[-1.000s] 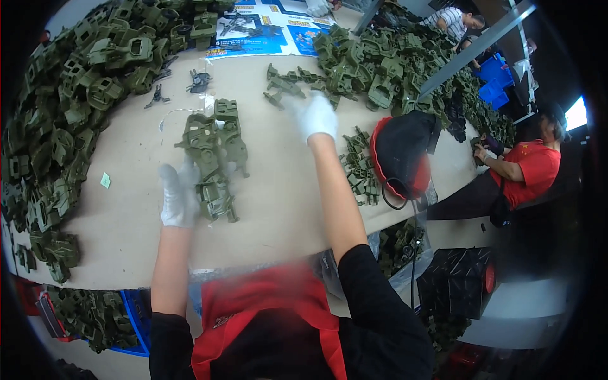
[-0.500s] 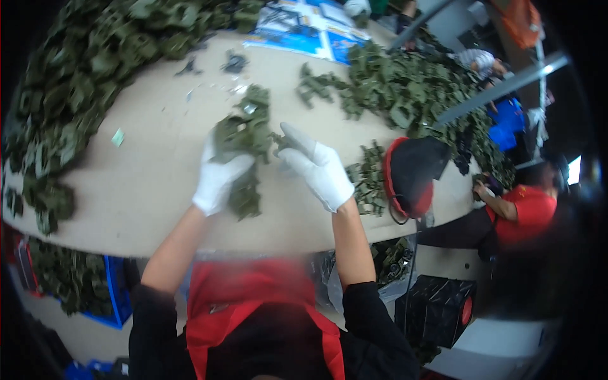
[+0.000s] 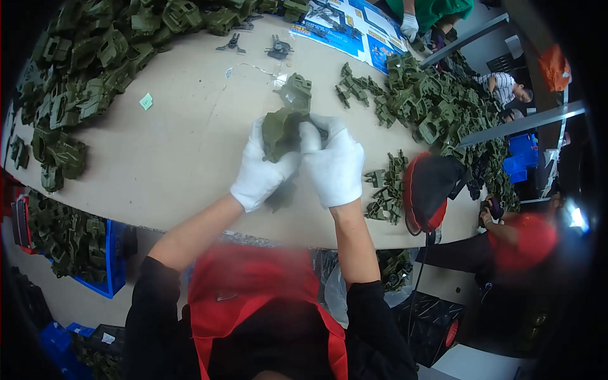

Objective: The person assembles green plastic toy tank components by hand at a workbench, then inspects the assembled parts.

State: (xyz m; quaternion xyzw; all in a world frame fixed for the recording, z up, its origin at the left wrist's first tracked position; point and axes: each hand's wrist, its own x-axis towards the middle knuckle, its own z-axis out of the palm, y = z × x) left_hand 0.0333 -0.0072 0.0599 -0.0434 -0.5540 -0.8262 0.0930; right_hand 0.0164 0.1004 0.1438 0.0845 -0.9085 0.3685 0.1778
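My white-gloved left hand (image 3: 263,170) is closed round a hollow olive-green plastic part (image 3: 277,134), holding it tilted above the table. My right hand (image 3: 334,163), also gloved, presses up against the part's right side with its thumb and fingers bent. Something dark shows between the right fingers, too covered to make out. Just beyond the hands lies another olive-green plastic part (image 3: 296,92). A further green part (image 3: 282,196) shows blurred under my wrists.
Green parts form a big heap (image 3: 95,69) at left and another (image 3: 430,107) at right. Small green pieces (image 3: 387,187) lie beside a black-and-red bag (image 3: 434,190). Two dark grey pieces (image 3: 278,47) sit near a blue printed sheet (image 3: 348,28). Co-workers stand at far right.
My right hand has come in from the right, bringing a small green piece against the part in my left hand. The view has shifted, so the table's things appear moved.
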